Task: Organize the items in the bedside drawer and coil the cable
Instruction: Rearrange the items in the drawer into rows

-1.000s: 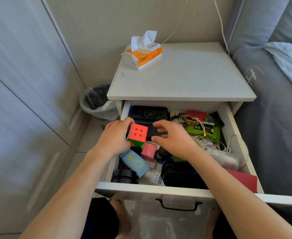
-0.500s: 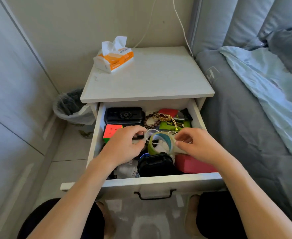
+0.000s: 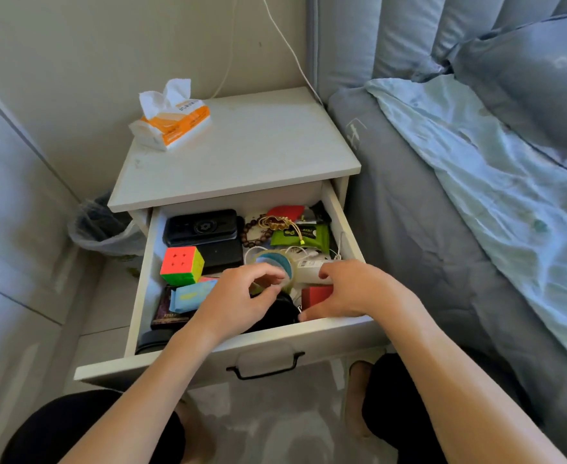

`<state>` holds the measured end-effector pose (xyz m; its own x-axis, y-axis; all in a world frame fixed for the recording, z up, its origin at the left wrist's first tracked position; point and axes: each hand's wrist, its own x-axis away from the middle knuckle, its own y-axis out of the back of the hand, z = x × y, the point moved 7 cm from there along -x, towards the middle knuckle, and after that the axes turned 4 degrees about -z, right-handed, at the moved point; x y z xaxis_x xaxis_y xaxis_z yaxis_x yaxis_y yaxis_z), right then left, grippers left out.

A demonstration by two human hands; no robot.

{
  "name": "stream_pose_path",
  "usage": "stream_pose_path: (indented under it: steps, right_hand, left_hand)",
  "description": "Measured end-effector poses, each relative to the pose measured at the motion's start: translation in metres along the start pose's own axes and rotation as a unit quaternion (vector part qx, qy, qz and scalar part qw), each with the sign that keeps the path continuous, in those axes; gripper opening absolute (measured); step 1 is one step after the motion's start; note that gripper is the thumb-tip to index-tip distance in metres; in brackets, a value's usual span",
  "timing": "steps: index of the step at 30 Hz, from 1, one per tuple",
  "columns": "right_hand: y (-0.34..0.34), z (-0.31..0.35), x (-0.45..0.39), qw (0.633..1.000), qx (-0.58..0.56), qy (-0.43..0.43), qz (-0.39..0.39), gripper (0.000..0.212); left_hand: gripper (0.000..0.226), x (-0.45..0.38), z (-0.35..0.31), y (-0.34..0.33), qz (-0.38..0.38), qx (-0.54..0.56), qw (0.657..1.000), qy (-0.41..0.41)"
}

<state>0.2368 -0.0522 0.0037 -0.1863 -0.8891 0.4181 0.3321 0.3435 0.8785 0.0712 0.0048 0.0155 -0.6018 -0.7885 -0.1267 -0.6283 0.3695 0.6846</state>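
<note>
Open drawer (image 3: 143,286) cluttered; white cable (image 3: 300,252) tangled inside.

Both arms are bare all the way up, no sleeves showing anywhere in frame. No watch, no bracelet, no rings that I can spot on the left hand (image 3: 238,296) or the right hand (image 3: 359,289). Nails look short and plain. Down at the bottom there are black shorts (image 3: 84,426) over both thighs, the dark fabric ending about at the knees. Feet are bare too: one foot (image 3: 355,396) shows on the floor by the right leg, no socks or slippers. The other foot is mostly hidden behind the left arm.
</note>
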Motion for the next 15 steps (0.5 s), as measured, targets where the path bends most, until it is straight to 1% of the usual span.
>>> stream_pose_path:
  steps: [2,4,8,10,12,14,15]
  right_hand:
    - [-0.002,0.010,-0.005,0.999,0.041,0.000,-0.016,0.073]
    - [-0.003,0.014,-0.007,0.999,0.026,-0.017,-0.030,0.060]
    - [-0.004,0.006,-0.006,0.996,-0.031,-0.057,-0.053,0.056]
    - [0.007,0.000,0.001,0.989,-0.097,-0.066,-0.092,0.051]
    - [0.021,-0.007,0.010,0.970,-0.202,-0.060,-0.123,0.043]
    - [0.030,-0.013,0.016,0.934,-0.330,-0.046,-0.126,0.035]
    - [0.033,-0.015,0.018,0.910,-0.394,-0.036,-0.125,0.030]
  left_hand:
    - [0.019,0.001,0.006,0.003,-0.014,0.022,0.999,0.022]
    - [0.017,0.001,0.012,0.008,-0.029,0.049,0.997,0.044]
    - [0.017,0.002,0.016,0.016,-0.057,0.107,0.988,0.092]
    - [0.018,0.002,0.014,0.017,-0.062,0.127,0.985,0.104]
    - [0.020,0.002,0.012,0.016,-0.061,0.134,0.984,0.100]
    - [0.025,0.000,0.009,0.014,-0.043,0.130,0.987,0.087]
    - [0.029,0.000,0.006,0.013,-0.036,0.129,0.988,0.083]
